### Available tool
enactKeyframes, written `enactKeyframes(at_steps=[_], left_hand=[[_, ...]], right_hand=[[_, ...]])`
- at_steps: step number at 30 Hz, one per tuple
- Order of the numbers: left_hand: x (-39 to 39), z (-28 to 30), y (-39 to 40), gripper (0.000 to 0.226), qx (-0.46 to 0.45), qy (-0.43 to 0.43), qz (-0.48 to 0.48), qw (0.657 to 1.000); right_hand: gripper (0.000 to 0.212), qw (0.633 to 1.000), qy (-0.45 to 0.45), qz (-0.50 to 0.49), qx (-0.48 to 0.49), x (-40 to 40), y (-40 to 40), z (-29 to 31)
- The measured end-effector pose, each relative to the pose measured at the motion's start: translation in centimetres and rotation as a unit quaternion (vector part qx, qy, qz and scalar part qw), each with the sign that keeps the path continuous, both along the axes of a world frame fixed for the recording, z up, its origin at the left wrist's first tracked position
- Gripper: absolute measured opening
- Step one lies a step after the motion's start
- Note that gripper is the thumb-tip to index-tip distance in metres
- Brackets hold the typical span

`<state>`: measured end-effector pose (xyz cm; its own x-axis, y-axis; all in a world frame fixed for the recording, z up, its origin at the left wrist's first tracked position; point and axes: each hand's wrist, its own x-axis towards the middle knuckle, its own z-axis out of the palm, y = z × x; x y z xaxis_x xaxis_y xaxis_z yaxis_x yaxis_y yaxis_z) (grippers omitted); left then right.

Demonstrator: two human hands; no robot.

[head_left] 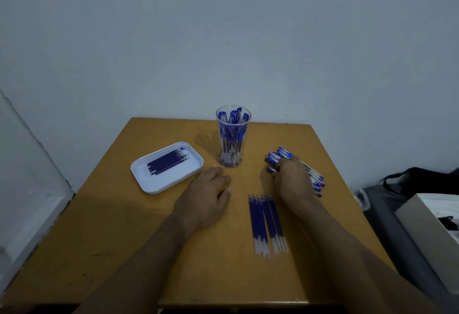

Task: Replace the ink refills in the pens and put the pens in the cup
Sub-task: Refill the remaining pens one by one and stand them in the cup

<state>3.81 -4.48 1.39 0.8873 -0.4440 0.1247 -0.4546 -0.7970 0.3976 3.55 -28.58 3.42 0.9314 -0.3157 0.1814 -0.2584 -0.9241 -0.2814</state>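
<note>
Pens (pixel 282 156) lie in a pile at the right side of the table (pixel 124 226), blue caps pointing toward the far left. The right hand (pixel 293 179) rests on this pile, fingers curled down over the pens; whether they grip one cannot be told. The left hand (pixel 207 195) lies flat on the table near the cup (pixel 233 137), fingers relaxed and slightly spread, holding nothing. The cup is clear, stands upright at the far middle, and contains capped pens. Refills (pixel 267 224) lie in a row side by side just near of the right hand, tips pointing away. A white tray (pixel 173 184) at the left holds a second bundle (pixel 166 162) of dark refills.
</note>
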Motion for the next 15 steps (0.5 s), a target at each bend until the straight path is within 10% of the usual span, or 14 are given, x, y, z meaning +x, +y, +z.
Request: enactKeyframes(at_steps=[15], left_hand=[[0.1, -0.2, 0.0, 0.05, -0.006, -0.001, 0.0, 1.0]], right_hand=[[0.016, 0.999, 0.03, 0.038, 0.022, -0.4, -0.5, 1.4]])
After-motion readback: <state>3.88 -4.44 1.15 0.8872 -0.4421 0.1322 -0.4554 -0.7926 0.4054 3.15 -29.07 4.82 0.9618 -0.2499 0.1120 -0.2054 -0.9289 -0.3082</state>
